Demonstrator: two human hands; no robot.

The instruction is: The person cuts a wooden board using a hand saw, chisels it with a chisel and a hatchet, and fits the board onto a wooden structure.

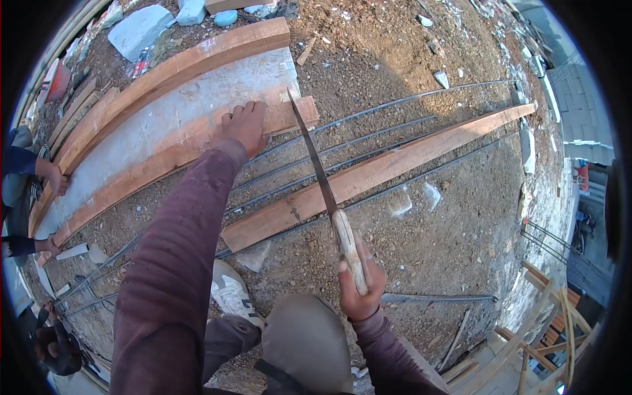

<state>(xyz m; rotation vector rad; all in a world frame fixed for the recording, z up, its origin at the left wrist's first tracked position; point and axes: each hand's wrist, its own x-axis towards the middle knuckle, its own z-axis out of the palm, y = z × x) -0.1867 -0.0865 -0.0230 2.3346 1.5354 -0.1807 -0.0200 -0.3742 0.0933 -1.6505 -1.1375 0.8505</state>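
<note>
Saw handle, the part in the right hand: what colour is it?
Off-white with brownish, worn-looking patches; the saw handle shows in the head view.

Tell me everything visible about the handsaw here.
The handsaw has a long, thin, dark blade, metal by its look, narrowing to a point, and a pale, mottled, perhaps wooden handle. The lower handle sits in the grip of the right hand. The saw slants forward and left, passing over a straight beam, its tip end across the nearer curved board; tooth contact can't be told.
</note>
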